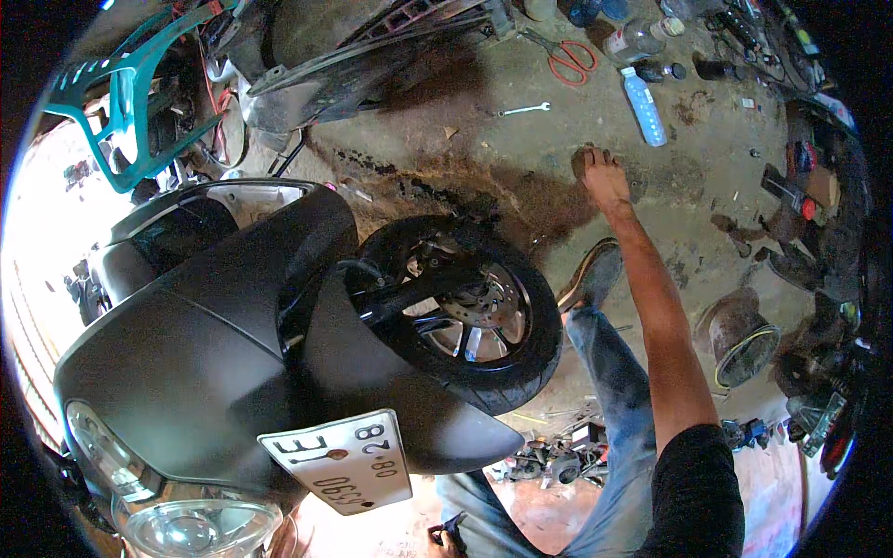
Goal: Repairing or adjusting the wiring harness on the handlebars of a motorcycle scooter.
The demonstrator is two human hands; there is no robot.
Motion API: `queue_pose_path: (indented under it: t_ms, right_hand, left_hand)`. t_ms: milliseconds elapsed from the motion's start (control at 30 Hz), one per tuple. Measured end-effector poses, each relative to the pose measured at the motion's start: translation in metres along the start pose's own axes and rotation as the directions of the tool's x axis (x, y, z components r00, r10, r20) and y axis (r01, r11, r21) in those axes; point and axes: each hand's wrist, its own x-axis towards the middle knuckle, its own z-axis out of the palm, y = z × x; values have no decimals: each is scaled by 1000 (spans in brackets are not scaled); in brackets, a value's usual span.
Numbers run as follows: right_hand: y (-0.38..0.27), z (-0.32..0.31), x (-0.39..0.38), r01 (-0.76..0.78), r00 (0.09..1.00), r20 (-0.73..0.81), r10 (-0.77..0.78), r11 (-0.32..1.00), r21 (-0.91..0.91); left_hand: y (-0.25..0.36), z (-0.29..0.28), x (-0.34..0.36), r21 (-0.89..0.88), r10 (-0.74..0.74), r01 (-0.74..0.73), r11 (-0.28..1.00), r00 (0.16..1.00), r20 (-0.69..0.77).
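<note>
In the head view, the right hand (607,184) is held out above centre right of the frame, its fingers bent down toward the concrete floor (698,200); whether anything is pinched under the fingertips, or the floor touched, cannot be made out; a blue bottle (645,110) is seen lying near it, toward the upper right, and a wrench (526,110) is seen at upper centre, apart from the hand; scissors with orange-red handles (575,67) and a clear bottle (633,41) are placed farther up; the left hand (441,549) is cut off by the lower edge, just left of the jeans (609,381), with a small dark thing (454,526) seen at its fingers, though how firmly it is gripped is not shown; the left and centre are filled by a dark grey scooter (186,344), its front wheel (542,325) turned toward mid-frame, its white plate (344,460) at lower centre and its headlight (186,528) at lower left; a teal plastic frame (121,116) is seen at upper left.
</note>
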Motion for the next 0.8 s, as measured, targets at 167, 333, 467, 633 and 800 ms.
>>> queue_pose_path:
  t_ms: [167, 333, 467, 633, 800]
  right_hand:
    - [-3, -56, -76, -464, 884, 189, 428, 748, 475]
    - [-79, -272, -171, -597, 738, 487, 468, 117, 793]
    - [-111, -473, -250, -274, 754, 373, 541, -257, 927]
    - [-184, -731, -324, -109, 825, 310, 473, -405, 908]
    - [-269, -856, -429, -48, 851, 178, 494, -265, 963]
  left_hand:
    - [-10, -11, -19, -24, 38, -36, 999, 995, 91]
    - [-16, -62, -8, -397, -157, 116, 910, 985, -72]
    - [-34, -89, 19, -540, 355, -400, 740, 915, -190]
    - [38, -209, 2, -746, 688, -447, 493, 725, 20]
    - [98, -384, -87, -674, 984, -735, 74, 164, -71]
